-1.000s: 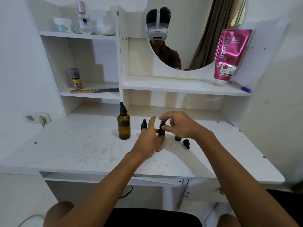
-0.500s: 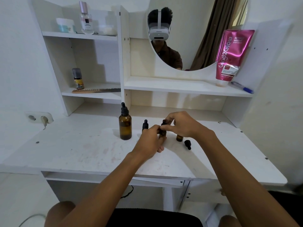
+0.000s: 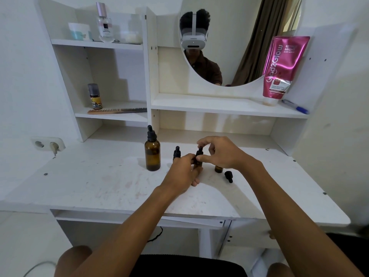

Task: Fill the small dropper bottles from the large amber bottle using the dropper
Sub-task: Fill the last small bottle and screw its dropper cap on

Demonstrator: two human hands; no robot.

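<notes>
The large amber bottle (image 3: 152, 154) with a black dropper cap stands upright on the white desk (image 3: 95, 182). To its right, my left hand (image 3: 184, 172) grips the body of a small amber dropper bottle (image 3: 198, 163). My right hand (image 3: 221, 151) pinches that bottle's black dropper cap (image 3: 199, 152) between thumb and forefinger. A second small capped bottle (image 3: 176, 152) stands just behind my left hand. A third small bottle (image 3: 218, 169) stands uncapped under my right wrist, its loose black dropper cap (image 3: 229, 176) lying on the desk beside it.
A shelf unit rises behind the desk with a round mirror (image 3: 239, 37), a pink tube (image 3: 281, 68), a blue pen (image 3: 295, 106), a comb (image 3: 117, 110) and small jars. A wall socket (image 3: 48, 144) sits at the left.
My right hand's fingers have shifted on the small bottle's cap, and the thumb now sits lower on it. My left hand stays wrapped on the bottle.
</notes>
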